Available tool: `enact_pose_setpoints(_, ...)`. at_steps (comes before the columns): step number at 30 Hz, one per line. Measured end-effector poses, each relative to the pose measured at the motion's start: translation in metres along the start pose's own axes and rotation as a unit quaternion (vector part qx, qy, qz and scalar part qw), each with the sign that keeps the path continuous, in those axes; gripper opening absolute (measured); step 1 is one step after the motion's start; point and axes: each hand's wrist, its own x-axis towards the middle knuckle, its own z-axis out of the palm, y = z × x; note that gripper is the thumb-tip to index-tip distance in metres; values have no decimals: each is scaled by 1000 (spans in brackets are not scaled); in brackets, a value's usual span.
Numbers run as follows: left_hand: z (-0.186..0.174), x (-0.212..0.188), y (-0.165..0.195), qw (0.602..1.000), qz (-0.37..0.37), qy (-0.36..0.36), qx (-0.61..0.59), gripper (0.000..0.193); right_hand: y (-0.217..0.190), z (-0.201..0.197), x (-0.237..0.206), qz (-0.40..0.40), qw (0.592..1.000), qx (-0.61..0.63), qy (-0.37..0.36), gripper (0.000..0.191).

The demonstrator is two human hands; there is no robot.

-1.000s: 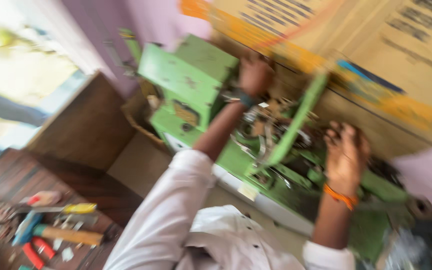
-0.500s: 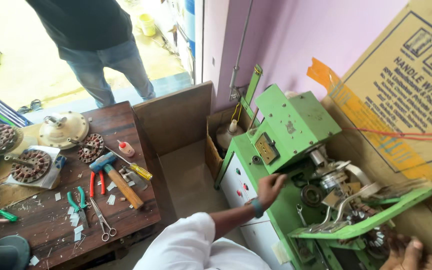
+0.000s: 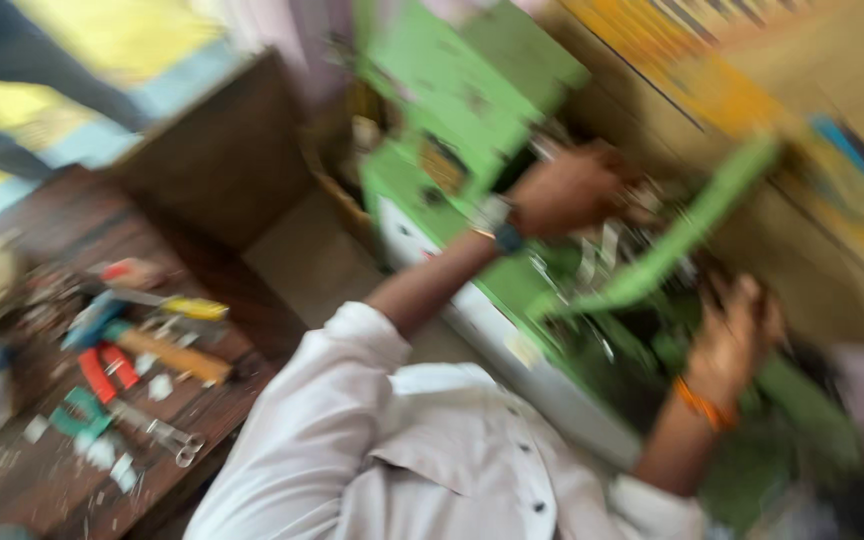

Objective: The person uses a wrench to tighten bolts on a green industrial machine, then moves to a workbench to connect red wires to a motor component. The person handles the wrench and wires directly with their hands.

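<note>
Our left hand (image 3: pixel 567 190) reaches into the exposed works at the top of a green machine (image 3: pixel 452 110), fingers curled there, though blur hides whether they grip anything. Our right hand (image 3: pixel 737 335), fingers spread, rests on the machine's lower part, just beside a raised green lever (image 3: pixel 682 240). Well apart on our left, a wooden tabletop (image 3: pixel 12 210) holds a hammer (image 3: pixel 157 345), red-handled pliers (image 3: pixel 107 370) and scissors (image 3: pixel 157 432).

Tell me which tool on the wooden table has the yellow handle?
The screwdriver, lying at the far end of the tool cluster. The pliers have red grips, the hammer an orange-brown handle, and the scissors green ones.
</note>
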Motion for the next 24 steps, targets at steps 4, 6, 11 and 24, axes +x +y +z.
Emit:
enact_pose_setpoints(4,-1,-28,10,967,-131,-187,-114,36,-10,2,-19,-39,998,-7,-41,16)
enact_pose_setpoints(6,-5,-44,19,955,-112,-245,-127,30,-12,9,-29,-46,998,-22,-33,16)
enact_pose_setpoints(11,-10,-67,35,954,-21,-202,-220,53,-13,23,-50,-69,995,-76,-18,21)
enact_pose_setpoints(24,26,-95,19,929,-11,-200,-310,37,-3,5,-77,-28,996,-85,-12,23)
